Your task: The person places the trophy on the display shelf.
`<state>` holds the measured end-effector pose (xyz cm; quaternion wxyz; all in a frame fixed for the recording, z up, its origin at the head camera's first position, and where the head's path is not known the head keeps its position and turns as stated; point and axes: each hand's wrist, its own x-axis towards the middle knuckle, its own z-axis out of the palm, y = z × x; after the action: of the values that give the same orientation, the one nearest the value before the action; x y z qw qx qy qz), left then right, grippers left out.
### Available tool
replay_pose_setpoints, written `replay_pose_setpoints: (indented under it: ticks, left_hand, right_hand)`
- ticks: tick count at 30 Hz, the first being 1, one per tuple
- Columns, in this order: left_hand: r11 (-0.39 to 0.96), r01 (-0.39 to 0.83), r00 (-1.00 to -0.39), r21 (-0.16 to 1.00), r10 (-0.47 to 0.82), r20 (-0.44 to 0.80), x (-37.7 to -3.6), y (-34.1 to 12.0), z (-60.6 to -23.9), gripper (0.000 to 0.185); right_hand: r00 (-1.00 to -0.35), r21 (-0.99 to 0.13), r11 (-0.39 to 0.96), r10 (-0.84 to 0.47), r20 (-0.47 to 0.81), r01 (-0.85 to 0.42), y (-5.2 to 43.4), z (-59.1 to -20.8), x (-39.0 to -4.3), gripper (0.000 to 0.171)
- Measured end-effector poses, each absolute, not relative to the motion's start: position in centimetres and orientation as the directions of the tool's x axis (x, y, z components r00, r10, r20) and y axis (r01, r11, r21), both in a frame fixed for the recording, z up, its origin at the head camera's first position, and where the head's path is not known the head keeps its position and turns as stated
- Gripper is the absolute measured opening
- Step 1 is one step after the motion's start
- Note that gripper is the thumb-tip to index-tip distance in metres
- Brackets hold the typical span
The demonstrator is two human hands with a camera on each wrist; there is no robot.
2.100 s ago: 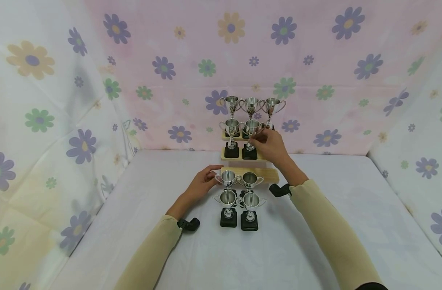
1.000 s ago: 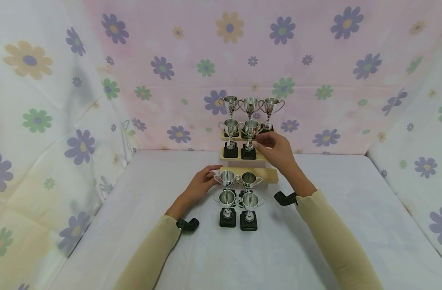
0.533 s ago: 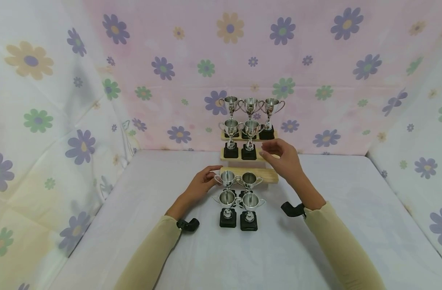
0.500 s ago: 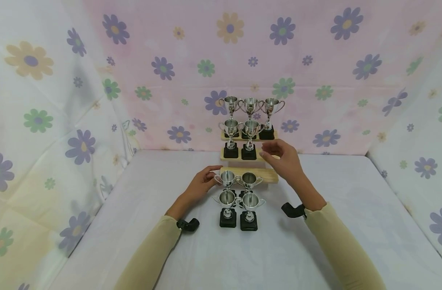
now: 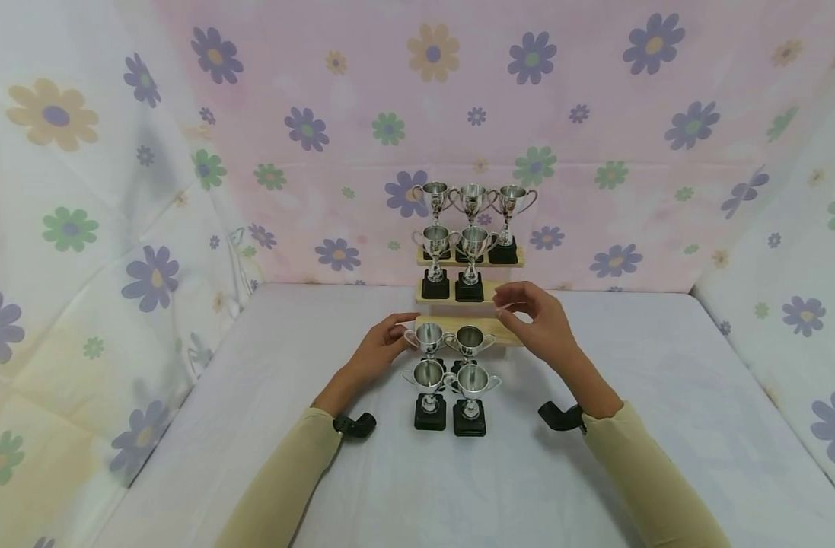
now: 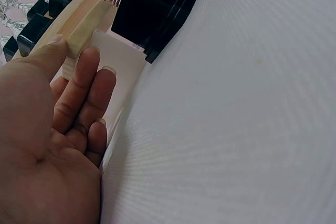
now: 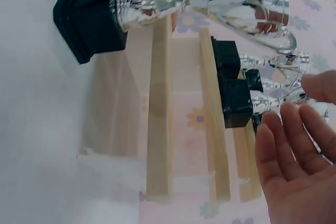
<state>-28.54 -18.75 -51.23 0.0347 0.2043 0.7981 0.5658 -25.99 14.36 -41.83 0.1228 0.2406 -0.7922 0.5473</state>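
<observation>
A three-step wooden stand (image 5: 487,293) sits against the back wall with silver trophies on black bases. Three trophies (image 5: 472,199) are on the top step, two trophies (image 5: 475,245) on the middle step and two trophies (image 5: 468,340) on the lowest step. Two more trophies (image 5: 472,382) stand on the table in front. My left hand (image 5: 379,346) touches the left end of the lowest step with straight fingers (image 6: 86,85) against the wood (image 6: 79,24). My right hand (image 5: 537,320) hovers over the right part of the lower steps, relaxed and holding nothing; its fingers (image 7: 294,145) are spread near the black bases (image 7: 236,100).
A white cloth covers the table (image 5: 458,495). Flowered fabric walls (image 5: 595,114) close in the back and both sides. Bare cloth lies left and right of the stand and in front of the nearest trophies.
My right hand has let go of the right trophy on the middle step and drawn back down toward me. The left hand and all trophies have stayed put.
</observation>
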Motion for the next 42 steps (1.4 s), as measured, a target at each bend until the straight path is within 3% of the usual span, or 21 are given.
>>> replay_pose_setpoints:
  ticks: [7, 18, 23, 34, 42]
  left_hand:
    - [0.264, 0.29, -0.909, 0.92, 0.377, 0.178, -28.5, -18.6, -51.2, 0.048]
    - [0.255, 0.284, -0.912, 0.924, 0.371, 0.178, -28.2, -18.4, -50.9, 0.048]
    - [0.265, 0.286, -0.912, 0.921, 0.372, 0.176, -28.2, -18.5, -50.8, 0.048]
    - [0.264, 0.275, -0.914, 0.925, 0.369, 0.166, -28.3, -18.6, -50.8, 0.048]
    - [0.261, 0.273, -0.914, 0.926, 0.371, 0.165, -28.2, -18.6, -50.7, 0.048]
  right_hand:
    - [-0.819, -0.804, 0.264, -0.398, 0.413, -0.533, 15.3, -42.5, -26.1, 0.034]
    - [-0.722, -0.822, 0.254, -0.645, 0.249, -0.51, 15.3, -43.7, -26.2, 0.056]
    - [-0.729, -0.825, 0.271, -0.645, 0.228, -0.497, 14.5, -44.5, -26.1, 0.057]
    - [-0.752, -0.796, 0.285, -0.59, 0.293, -0.534, 12.8, -46.0, -26.0, 0.031]
    - [-0.768, -0.817, 0.303, -0.594, 0.242, -0.491, 12.4, -46.6, -25.8, 0.029]
